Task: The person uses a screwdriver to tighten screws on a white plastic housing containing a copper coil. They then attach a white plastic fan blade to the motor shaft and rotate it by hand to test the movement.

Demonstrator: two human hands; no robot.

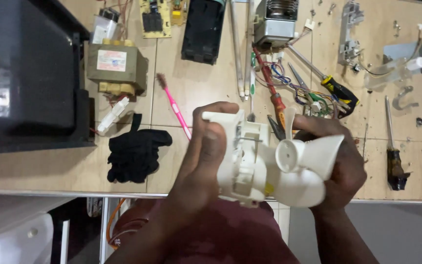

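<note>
Above the near edge of the tiled worktop [196,88], both hands are holding a white plastic fan assembly [264,161] clear of the surface. The left hand [203,151] is wrapping around the boxy housing end, fingers curled and thumb pressing on its top corner. The right hand [340,166] is cupping the fan blades [308,156] from behind, fingers closed around the impeller. The assembly's long axis is running left to right between the two hands, housing toward the left hand, blades toward the right, so each hand is gripping its own end and neither is nearer. On the worktop behind, a pink brush [176,106] and a black cloth [135,154] are lying to the left, a transformer [116,66] toward the far left corner, and screwdrivers [335,88] with loose wiring toward the right.
</note>
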